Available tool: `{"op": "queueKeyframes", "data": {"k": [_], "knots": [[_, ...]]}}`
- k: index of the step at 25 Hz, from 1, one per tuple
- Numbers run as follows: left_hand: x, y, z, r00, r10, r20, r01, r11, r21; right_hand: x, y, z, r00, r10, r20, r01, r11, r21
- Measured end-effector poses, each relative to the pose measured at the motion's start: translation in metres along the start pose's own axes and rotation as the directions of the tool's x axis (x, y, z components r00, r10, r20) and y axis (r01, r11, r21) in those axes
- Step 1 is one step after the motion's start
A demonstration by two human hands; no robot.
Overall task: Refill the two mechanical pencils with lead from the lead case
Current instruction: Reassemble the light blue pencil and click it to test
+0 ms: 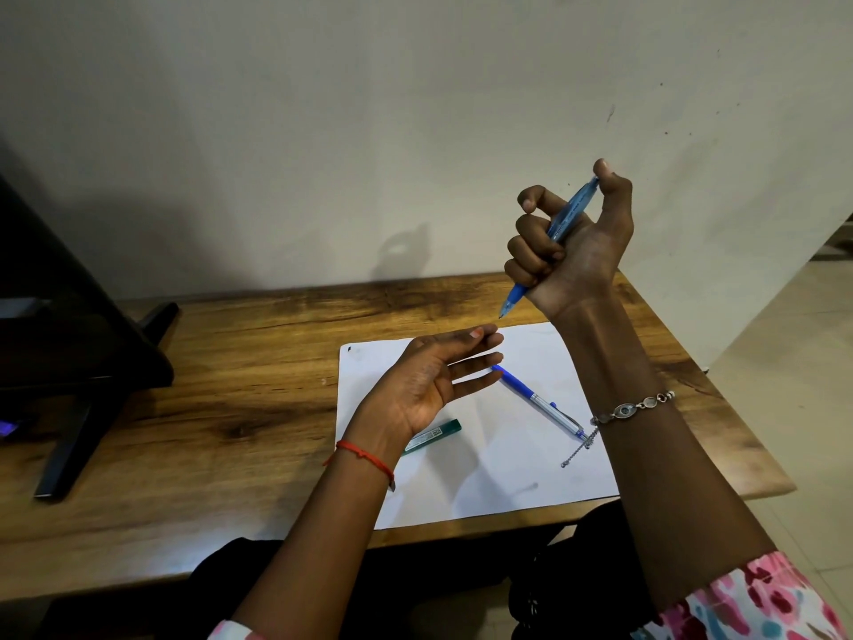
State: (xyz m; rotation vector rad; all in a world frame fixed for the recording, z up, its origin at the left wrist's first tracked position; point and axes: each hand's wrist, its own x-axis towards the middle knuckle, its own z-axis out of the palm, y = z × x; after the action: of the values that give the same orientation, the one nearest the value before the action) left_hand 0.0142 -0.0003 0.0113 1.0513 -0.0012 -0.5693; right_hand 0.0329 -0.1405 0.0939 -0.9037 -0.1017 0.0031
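My right hand (570,244) is raised above the table and grips a light blue mechanical pencil (561,228), tip pointing down, thumb on its top end. Below the tip, my left hand (436,383) hovers palm up with fingers straight, holding nothing. A second pencil, blue and silver (537,401), lies on the white paper sheet (498,468). The green lead case (436,434) lies on the paper too, partly hidden behind my left wrist.
The wooden table (240,390) meets a plain wall at the back. A black monitor stand (87,390) occupies the table's left side. The table's right edge drops to a tiled floor.
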Motion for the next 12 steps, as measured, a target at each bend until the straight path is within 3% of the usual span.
{"op": "queueKeyframes", "data": {"k": [12], "knots": [[0.0022, -0.0034, 0.0002, 1.000, -0.027, -0.004, 0.027, 0.999, 0.023, -0.0010, -0.0018, 0.0039, 0.999, 0.028, 0.016, -0.027, 0.997, -0.071]]}}
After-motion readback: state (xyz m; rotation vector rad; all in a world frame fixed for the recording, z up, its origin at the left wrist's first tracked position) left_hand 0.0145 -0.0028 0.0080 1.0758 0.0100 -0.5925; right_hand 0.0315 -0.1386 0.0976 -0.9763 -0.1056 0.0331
